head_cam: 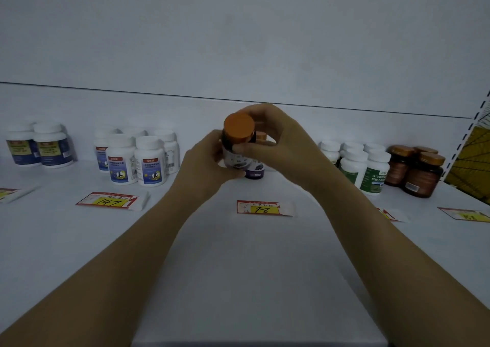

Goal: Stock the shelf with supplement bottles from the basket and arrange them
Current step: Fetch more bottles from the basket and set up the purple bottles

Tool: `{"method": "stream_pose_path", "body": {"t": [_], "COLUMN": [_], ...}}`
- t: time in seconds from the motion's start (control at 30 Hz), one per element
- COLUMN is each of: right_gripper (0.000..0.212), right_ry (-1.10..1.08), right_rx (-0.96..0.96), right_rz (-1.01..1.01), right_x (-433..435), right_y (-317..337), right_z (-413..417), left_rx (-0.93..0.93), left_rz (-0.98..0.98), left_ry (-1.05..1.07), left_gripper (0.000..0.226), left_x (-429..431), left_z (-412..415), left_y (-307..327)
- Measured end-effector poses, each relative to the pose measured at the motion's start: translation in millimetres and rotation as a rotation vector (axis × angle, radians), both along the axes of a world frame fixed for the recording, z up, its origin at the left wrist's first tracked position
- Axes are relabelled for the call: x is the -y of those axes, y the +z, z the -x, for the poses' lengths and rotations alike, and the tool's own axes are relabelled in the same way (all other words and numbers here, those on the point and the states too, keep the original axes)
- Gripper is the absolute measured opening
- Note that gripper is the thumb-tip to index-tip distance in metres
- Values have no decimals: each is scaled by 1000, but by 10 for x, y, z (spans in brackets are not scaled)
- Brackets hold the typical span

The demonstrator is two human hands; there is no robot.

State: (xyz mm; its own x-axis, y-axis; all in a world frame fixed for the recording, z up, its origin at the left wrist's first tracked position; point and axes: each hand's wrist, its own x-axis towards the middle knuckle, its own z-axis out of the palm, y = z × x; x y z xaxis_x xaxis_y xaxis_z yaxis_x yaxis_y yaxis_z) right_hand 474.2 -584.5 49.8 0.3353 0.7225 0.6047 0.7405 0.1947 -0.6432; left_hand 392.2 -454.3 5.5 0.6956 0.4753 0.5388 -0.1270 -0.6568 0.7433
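Observation:
Both hands hold one supplement bottle with an orange cap [238, 131] and a purple-white label, raised just above the white shelf [238, 253] at its middle. My left hand [209, 161] wraps its left side and base. My right hand [275, 139] grips it from the right, fingers curled over the top. Behind it stands another purple-label bottle [255, 170], mostly hidden. The basket is out of view.
Blue-label white bottles [39, 146] stand far left, several white bottles [138, 158] left of centre, green-label white bottles [363, 167] and brown jars [416, 170] at right. Price tags [263, 208] lie along the shelf front. A slotted upright [469, 131] bounds the right end.

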Motion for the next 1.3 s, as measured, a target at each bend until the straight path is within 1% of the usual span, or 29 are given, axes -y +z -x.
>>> {"method": "stream_pose_path", "body": {"t": [0.07, 0.17, 0.27, 0.33, 0.4, 0.43, 0.5, 0.57, 0.63, 0.7, 0.77, 0.83, 0.93, 1.03, 1.13, 1.2, 1.23, 1.27, 1.3], "right_gripper": [46, 45, 45, 46, 49, 50, 47, 36, 30, 34, 40, 44, 37, 32, 37, 42, 41, 38, 35], "right_ry": [6, -10, -17, -17, -14, -12, -5, -22, -103, -182, -227, -200, -165, -183, -196, -219, -234, -240, -231], "right_rx": [140, 319, 377, 369, 296, 228, 26, -184, -334, -513, -659, -709, -785, -818, -785, -734, -702, -658, -600], "right_rz": [-31, -98, -141, -156, -162, -158, -141, -106, -31, 84, 212, 280, 292, 315, 312, 281, 251, 213, 171], "right_x": [-34, -85, -98, -87, -69, -56, -16, 28, 36, 27, 36, 58, 81, 78, 69, 54, 47, 44, 46], "right_y": [-64, -131, -153, -145, -104, -69, 22, 103, 140, 127, 89, 45, 20, 18, 20, 40, 58, 78, 98], "right_z": [54, 97, 111, 108, 95, 81, 48, -13, -66, -116, -141, -161, -173, -161, -164, -178, -184, -186, -183], "left_rx": [113, 255, 280, 271, 219, 161, 11, -108, -209, -278, -330, -367, -384, -410, -407, -382, -371, -361, -347], "left_rz": [-141, -229, -292, -276, -170, -94, 75, 218, 354, 510, 597, 634, 686, 687, 687, 659, 619, 550, 469], "left_ry": [95, 93, 123, 129, 39, -31, -147, -243, -347, -422, -438, -439, -438, -429, -444, -470, -468, -443, -397], "left_gripper": [54, 44, 41, 46, 51, 54, 56, 51, 49, 48, 46, 48, 56, 61, 56, 45, 40, 40, 45], "left_x": [-30, -93, -105, -94, -59, -35, 21, 66, 95, 131, 164, 185, 192, 185, 175, 181, 183, 178, 168], "left_z": [21, 44, 60, 73, 95, 111, 149, 173, 171, 153, 138, 134, 153, 156, 163, 172, 167, 159, 145], "left_y": [0, -4, -8, 13, 73, 114, 193, 241, 262, 260, 250, 236, 229, 227, 225, 224, 217, 203, 188]}}
